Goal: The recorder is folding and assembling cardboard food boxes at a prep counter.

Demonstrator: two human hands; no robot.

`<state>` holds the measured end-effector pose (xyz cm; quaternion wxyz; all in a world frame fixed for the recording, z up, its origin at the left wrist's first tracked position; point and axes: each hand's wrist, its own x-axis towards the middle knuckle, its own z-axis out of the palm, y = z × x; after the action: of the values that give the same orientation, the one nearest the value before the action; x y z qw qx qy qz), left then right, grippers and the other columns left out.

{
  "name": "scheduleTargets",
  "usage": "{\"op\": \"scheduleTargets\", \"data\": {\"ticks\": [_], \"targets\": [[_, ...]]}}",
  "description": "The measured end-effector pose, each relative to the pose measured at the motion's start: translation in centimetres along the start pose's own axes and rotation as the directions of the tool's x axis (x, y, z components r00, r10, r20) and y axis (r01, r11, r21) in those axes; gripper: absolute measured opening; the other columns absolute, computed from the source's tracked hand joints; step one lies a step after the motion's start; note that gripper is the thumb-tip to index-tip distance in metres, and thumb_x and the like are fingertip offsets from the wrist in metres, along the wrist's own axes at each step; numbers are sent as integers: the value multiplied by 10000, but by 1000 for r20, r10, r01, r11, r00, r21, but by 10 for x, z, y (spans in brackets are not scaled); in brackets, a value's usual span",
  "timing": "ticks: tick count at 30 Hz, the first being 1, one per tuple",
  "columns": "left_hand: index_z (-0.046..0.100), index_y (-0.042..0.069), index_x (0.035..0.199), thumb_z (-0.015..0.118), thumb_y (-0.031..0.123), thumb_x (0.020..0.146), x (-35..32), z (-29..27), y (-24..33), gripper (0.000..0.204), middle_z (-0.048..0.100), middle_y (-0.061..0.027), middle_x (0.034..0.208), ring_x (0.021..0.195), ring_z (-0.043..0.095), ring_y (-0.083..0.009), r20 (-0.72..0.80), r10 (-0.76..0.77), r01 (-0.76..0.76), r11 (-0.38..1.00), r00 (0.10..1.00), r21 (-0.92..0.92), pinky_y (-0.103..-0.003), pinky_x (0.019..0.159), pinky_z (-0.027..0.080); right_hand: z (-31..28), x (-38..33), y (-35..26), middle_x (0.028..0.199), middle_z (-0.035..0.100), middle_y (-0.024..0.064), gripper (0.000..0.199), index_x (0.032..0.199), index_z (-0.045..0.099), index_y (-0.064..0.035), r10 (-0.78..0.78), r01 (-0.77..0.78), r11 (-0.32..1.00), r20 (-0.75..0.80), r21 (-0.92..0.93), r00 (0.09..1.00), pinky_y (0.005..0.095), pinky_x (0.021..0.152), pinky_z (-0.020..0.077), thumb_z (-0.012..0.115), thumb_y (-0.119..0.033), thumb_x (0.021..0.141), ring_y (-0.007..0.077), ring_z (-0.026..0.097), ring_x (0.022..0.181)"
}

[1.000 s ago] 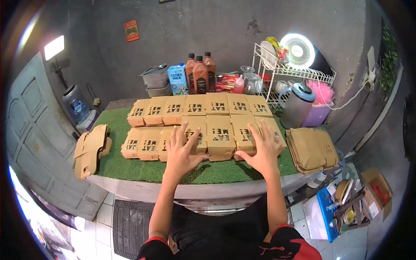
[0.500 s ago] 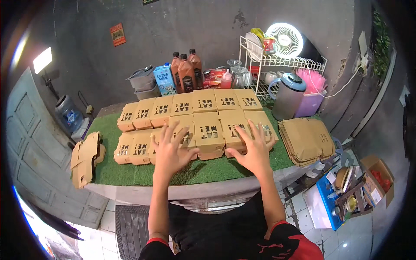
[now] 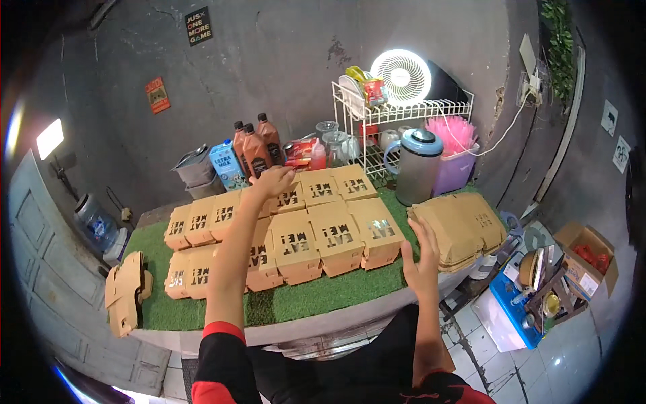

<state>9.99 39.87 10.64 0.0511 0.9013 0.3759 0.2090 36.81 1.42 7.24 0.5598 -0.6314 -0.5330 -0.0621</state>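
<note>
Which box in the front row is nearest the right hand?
The assembled cardboard box at that row's right end: it stands beside the right hand, while the others stand farther left.

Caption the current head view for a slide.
Left hand at the back row of cardboard boxes, open right hand near a stack of flattened cardboard, above green turf.

A white fan (image 3: 402,77) atop a wire rack (image 3: 420,112) — in front, a blue-lidded pitcher (image 3: 416,168) beside a purple tub (image 3: 455,172)
</note>
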Motion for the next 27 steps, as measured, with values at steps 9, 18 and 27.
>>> {"op": "scheduleTargets", "data": {"ticks": [9, 18, 27], "targets": [[614, 41, 1261, 576, 363, 901, 0, 14, 18, 484, 658, -218, 1169, 1105, 608, -387, 50, 21, -25, 996, 999, 81, -456, 973, 466, -90, -20, 19, 1348, 539, 153, 489, 1194, 652, -85, 30, -81, 840, -103, -536, 994, 515, 1090, 323, 766, -260, 752, 377, 477, 1274], [443, 108, 1453, 500, 411, 967, -35, -25, 71, 575, 484, -167, 1456, 1347, 438, -366, -81, -70, 84, 977, 994, 197, -586, 1088, 303, -93, -36, 66, 1341, 552, 122, 552, 1180, 653, -131, 149, -106, 784, 20, -611, 989, 636, 1085, 250, 797, -401, 720, 350, 473, 1280], [502, -18, 1378, 471, 382, 994, -227, -100, 211, 555, 510, -180, 1428, 1369, 425, -341, -413, 134, -235, 950, 901, -204, -464, 1123, 290, -86, -20, 79, 1356, 573, 97, 486, 1127, 670, -120, -55, 42, 811, -4, -584, 998, 546, 1070, 309, 780, -395, 742, 314, 527, 1244]]}}
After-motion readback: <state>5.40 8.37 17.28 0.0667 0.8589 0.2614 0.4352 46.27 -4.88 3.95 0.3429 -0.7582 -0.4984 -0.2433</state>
